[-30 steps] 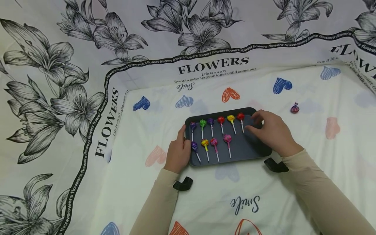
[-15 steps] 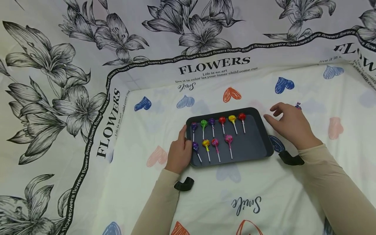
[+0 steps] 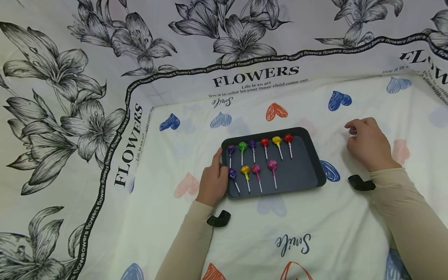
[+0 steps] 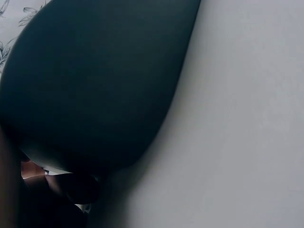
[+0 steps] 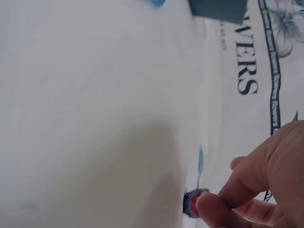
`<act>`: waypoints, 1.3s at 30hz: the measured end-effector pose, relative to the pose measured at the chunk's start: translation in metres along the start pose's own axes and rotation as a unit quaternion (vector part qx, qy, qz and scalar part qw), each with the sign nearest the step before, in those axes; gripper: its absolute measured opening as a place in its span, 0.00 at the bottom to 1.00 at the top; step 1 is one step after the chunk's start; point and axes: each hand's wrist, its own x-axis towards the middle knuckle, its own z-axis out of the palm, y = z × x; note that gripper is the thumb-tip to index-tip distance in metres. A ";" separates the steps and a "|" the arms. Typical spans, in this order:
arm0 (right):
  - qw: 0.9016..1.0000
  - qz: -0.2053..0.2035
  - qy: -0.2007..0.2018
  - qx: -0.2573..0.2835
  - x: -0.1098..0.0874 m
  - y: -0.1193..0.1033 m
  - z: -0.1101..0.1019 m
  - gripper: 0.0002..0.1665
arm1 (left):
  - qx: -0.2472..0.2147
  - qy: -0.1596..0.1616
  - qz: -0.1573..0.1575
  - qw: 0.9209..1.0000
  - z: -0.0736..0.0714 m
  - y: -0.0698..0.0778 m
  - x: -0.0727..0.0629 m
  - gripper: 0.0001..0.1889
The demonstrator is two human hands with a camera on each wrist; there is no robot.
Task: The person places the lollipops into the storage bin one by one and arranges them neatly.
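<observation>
In the head view, a dark grey rectangular tray bears two rows of wrapped lollipops with white sticks, their wrappers purple, green, red, yellow and pink. My left hand holds the tray at its left edge, forefinger along the rim and thumb by the near lollipop. Well right of the tray, my right hand has its fingers curled around a small round wrapped candy. The right wrist view shows thumb and forefinger pinching this red and dark blue candy. Its far side is hidden by the fingers.
A white cloth printed with hearts lies under everything. Its flower-printed border runs along the back and left. Black wrist bands sit at both wrists. A large dark rounded shape fills much of the left wrist view.
My right hand has left the tray's right end, moved right and closed its fingers on the candy lying there. The left hand and tray have stayed in place.
</observation>
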 end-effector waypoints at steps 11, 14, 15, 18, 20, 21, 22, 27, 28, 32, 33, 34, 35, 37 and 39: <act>0.999 0.012 -0.046 -0.022 0.008 0.013 -0.004 0.33 | -0.003 -0.003 -0.004 1.000 -0.002 0.001 0.000 0.34; 0.999 0.009 -0.037 -0.032 0.008 0.013 -0.004 0.30 | -0.003 -0.003 -0.004 1.000 -0.002 0.001 0.000 0.34; 0.999 0.008 -0.032 -0.036 0.007 0.013 -0.003 0.29 | -0.003 -0.004 -0.004 1.000 -0.002 0.001 0.000 0.34; 0.999 0.004 -0.023 -0.045 0.005 0.013 -0.003 0.27 | -0.005 -0.005 -0.001 1.000 -0.002 0.002 0.001 0.33; 0.999 0.000 -0.020 -0.050 0.003 0.013 -0.003 0.26 | -0.005 -0.006 0.000 1.000 -0.002 0.002 0.000 0.33; 0.998 -0.002 -0.019 -0.051 0.003 0.013 -0.003 0.26 | -0.005 -0.005 0.000 1.000 -0.002 0.002 0.000 0.33; 0.998 -0.003 -0.019 -0.053 0.003 0.013 -0.003 0.25 | -0.005 -0.004 -0.001 1.000 -0.002 0.002 0.000 0.33; 0.998 -0.007 -0.019 -0.062 0.003 0.015 -0.003 0.23 | -0.005 -0.001 -0.001 1.000 -0.001 0.001 -0.001 0.33; 0.998 -0.006 -0.020 -0.064 0.002 0.015 -0.003 0.23 | -0.005 -0.001 0.000 1.000 -0.001 0.001 -0.001 0.33; 0.997 0.001 -0.017 -0.076 0.000 0.016 -0.005 0.22 | -0.003 -0.001 0.003 1.000 0.000 0.000 -0.001 0.33; 0.997 0.003 -0.016 -0.078 0.000 0.015 -0.005 0.22 | -0.002 -0.001 0.003 1.000 0.000 0.000 -0.001 0.33; 0.997 0.007 -0.015 -0.081 -0.001 0.015 -0.005 0.23 | -0.002 -0.001 0.004 1.000 0.000 0.000 -0.001 0.33; 0.996 0.010 -0.012 -0.084 -0.001 0.015 -0.005 0.24 | -0.002 -0.002 0.004 1.000 0.000 0.000 -0.001 0.33; 0.996 0.019 -0.010 -0.087 -0.002 0.014 -0.005 0.25 | -0.003 -0.003 0.003 1.000 -0.001 0.000 -0.001 0.33; 0.996 0.026 -0.011 -0.088 -0.002 0.012 -0.005 0.26 | -0.004 -0.003 -0.001 1.000 -0.001 0.000 -0.001 0.33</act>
